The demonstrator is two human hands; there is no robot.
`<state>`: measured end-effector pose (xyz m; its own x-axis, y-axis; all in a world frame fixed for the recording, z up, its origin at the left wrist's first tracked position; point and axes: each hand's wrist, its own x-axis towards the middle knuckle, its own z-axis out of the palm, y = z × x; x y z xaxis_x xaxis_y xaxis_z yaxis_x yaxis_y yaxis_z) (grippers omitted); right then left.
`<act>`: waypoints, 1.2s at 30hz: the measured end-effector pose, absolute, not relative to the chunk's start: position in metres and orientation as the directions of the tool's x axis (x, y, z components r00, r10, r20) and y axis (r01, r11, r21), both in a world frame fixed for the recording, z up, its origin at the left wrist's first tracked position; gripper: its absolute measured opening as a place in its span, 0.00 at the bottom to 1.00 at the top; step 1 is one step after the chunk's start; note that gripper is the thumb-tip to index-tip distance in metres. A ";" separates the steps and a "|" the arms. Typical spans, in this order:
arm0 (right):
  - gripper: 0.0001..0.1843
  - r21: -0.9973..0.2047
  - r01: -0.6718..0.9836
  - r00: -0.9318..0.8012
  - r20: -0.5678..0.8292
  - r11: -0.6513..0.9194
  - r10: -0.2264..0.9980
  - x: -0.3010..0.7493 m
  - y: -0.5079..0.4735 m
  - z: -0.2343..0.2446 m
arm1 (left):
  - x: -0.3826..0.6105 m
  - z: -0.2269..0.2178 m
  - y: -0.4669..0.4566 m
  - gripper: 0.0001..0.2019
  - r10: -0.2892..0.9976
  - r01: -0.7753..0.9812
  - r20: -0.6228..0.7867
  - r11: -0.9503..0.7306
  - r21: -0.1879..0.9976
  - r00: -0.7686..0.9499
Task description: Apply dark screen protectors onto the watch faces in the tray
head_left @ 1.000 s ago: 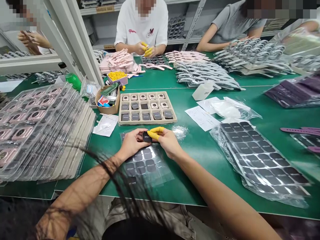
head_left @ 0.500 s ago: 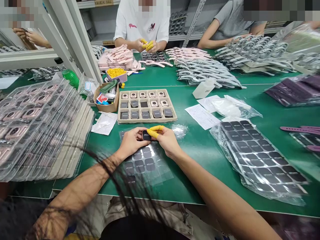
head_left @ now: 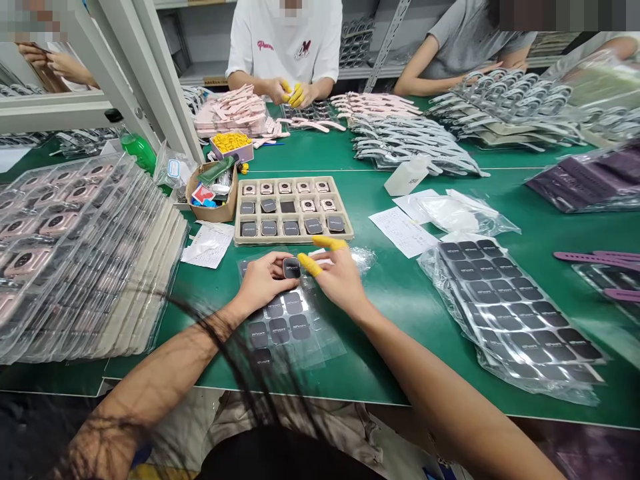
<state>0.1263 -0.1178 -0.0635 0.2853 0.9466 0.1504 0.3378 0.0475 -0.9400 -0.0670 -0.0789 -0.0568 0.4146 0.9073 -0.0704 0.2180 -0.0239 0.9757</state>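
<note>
My left hand (head_left: 263, 280) is closed on a small dark square watch case (head_left: 291, 268), held just above a clear sheet of dark square films (head_left: 285, 327) on the green table. My right hand (head_left: 337, 273) is right beside it, fingers spread, with yellow finger cots on the thumb and forefinger; the thumb tip is close to the case and nothing shows in that hand. A beige compartment tray (head_left: 293, 237) with several watch cases lies just beyond both hands.
Stacked clear trays of pink watch cases (head_left: 75, 253) fill the left. A bag of dark film sheets (head_left: 515, 313) lies at right, papers (head_left: 403, 232) and a cardboard box (head_left: 210, 197) near the tray. Other people work across the table among piles of straps (head_left: 400, 143).
My right hand has let go of the watch case and opened, its forefinger lifting toward the tray. My left hand still holds the case in about the same place.
</note>
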 end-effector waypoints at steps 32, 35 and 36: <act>0.22 -0.731 0.682 0.191 0.175 -0.003 0.966 0.146 0.034 -0.024 | -0.068 -0.059 -0.075 0.33 0.943 0.143 -0.014 -0.036 0.989 0.334; 0.18 -0.626 0.779 0.240 0.269 -0.020 0.933 0.151 0.048 -0.025 | -0.069 -0.060 -0.073 0.31 0.942 0.158 -0.028 -0.027 0.987 0.335; 0.17 -0.583 0.810 0.270 0.275 -0.063 0.923 0.155 0.047 -0.027 | -0.069 -0.059 -0.073 0.31 0.943 0.167 -0.029 -0.029 0.985 0.333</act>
